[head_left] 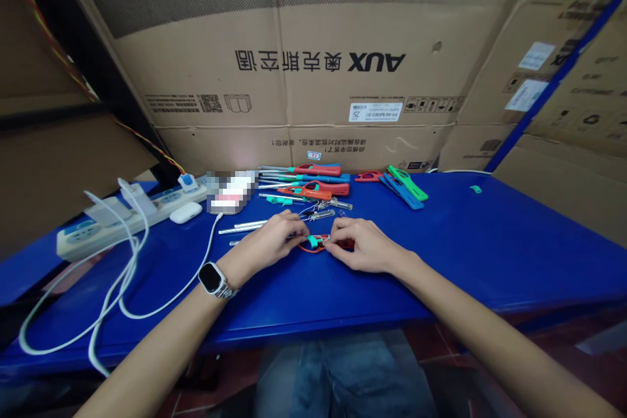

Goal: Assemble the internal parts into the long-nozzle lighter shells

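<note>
Between my hands, low over the blue table, is a red lighter housing [312, 250] with a green trigger [312, 241] in it. The fingertips of my left hand [279, 238], which has a watch on its wrist, pinch its left end beside the trigger. My right hand [365, 247] is closed on its right part, covering much of it. Small parts under the fingers cannot be made out. Just behind my hands lie clear lighter tanks [323, 214] with thin wires, and metal tubes [245, 226] lie beside my left hand.
Several long lighters [318, 170] lie in a row at the back. Loose green and blue housings [406, 183] are to their right, with a small green piece [475, 189] farther right. A power strip [132, 215], white cables [132, 261] and a white earbud case [185, 211] occupy the left. Cardboard [313, 13] walls the back.
</note>
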The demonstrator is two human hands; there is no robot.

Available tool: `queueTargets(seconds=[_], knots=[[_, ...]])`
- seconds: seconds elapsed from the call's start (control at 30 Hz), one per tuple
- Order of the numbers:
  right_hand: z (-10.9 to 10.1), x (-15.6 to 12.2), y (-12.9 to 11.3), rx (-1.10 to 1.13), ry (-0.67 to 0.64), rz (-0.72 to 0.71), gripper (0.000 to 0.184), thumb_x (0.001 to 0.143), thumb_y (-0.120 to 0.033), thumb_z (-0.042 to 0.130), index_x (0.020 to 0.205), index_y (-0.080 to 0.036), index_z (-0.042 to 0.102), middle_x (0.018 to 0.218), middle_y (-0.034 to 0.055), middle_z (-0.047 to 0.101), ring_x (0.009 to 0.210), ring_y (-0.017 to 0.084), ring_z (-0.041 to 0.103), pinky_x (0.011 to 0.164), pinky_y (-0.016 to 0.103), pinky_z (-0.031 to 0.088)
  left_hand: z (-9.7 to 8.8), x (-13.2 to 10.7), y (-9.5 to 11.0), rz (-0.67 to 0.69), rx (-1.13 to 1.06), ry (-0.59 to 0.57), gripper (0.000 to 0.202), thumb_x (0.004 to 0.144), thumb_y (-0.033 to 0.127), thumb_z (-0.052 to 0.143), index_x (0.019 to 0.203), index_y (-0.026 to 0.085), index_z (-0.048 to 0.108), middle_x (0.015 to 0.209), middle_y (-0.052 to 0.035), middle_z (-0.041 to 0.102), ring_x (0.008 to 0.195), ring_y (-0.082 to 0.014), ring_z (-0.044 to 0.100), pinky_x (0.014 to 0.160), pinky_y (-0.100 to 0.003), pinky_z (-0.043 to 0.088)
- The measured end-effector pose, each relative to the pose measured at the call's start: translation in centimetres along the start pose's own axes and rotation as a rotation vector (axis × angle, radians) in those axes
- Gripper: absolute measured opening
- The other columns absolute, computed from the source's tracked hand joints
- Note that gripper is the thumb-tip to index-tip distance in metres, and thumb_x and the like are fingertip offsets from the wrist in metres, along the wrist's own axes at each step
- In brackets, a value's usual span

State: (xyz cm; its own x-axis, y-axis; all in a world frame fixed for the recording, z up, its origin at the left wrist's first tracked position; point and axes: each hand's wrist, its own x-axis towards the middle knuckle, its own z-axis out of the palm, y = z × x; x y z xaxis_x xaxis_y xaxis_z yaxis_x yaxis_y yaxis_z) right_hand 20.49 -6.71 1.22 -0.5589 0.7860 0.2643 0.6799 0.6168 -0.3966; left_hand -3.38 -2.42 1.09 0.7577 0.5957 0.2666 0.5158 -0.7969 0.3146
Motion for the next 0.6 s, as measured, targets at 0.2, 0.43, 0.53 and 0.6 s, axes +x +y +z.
queueTargets(seconds=[0.2, 0.43, 0.53, 0.6], knots=[[0.04, 0.15, 0.41, 0.016, -0.008, -0.006, 0.033, 0.096, -0.035, 0.052, 0.074, -0.02, 0.069, 0.078, -0.0001, 0.06, 0.065, 0.01, 0.051, 0.06, 0.025, 0.028, -0.39, -0.1, 0.03, -0.016, 0.027, -0.015, 0.016, 0.095, 0.021, 0.054, 0.093, 0.018, 0.07, 0.089, -0.0058, 0.067, 0.082, -0.0195, 0.058, 0.077, -0.031, 0.046], [-0.07, 0.15, 0.12, 0.012, -0.034, 0.004, 0.031, 0.096, -0.033, 0.052, 0.076, -0.018, 0.069, 0.079, -0.0002, 0.059, 0.065, 0.009, 0.05, 0.06, 0.024, 0.027, 0.23, 0.12, 0.44, -0.024, -0.002, -0.014, 0.015, 0.095, 0.017, 0.053, 0.093, 0.018, 0.068, 0.091, -0.0053, 0.067, 0.085, -0.0199, 0.059, 0.077, -0.03, 0.045], [-0.06, 0.12, 0.14, 0.013, -0.037, 0.011, 0.029, 0.096, -0.032, 0.051, 0.077, -0.018, 0.069, 0.08, -0.0003, 0.06, 0.065, 0.009, 0.05, 0.06, 0.023, 0.028, 0.3, 0.11, 0.53, -0.029, -0.051, 0.009, 0.015, 0.096, 0.018, 0.053, 0.093, 0.018, 0.068, 0.092, -0.0048, 0.067, 0.085, -0.0192, 0.059, 0.077, -0.03, 0.045], [0.0, 0.16, 0.12, 0.008, -0.038, 0.021, 0.03, 0.096, -0.031, 0.051, 0.075, -0.018, 0.067, 0.079, -0.0004, 0.059, 0.065, 0.009, 0.051, 0.06, 0.023, 0.029, 0.34, 0.08, 0.48, -0.034, -0.075, 0.023, 0.015, 0.096, 0.02, 0.054, 0.093, 0.018, 0.068, 0.091, -0.0046, 0.067, 0.085, -0.0189, 0.059, 0.077, -0.029, 0.045]])
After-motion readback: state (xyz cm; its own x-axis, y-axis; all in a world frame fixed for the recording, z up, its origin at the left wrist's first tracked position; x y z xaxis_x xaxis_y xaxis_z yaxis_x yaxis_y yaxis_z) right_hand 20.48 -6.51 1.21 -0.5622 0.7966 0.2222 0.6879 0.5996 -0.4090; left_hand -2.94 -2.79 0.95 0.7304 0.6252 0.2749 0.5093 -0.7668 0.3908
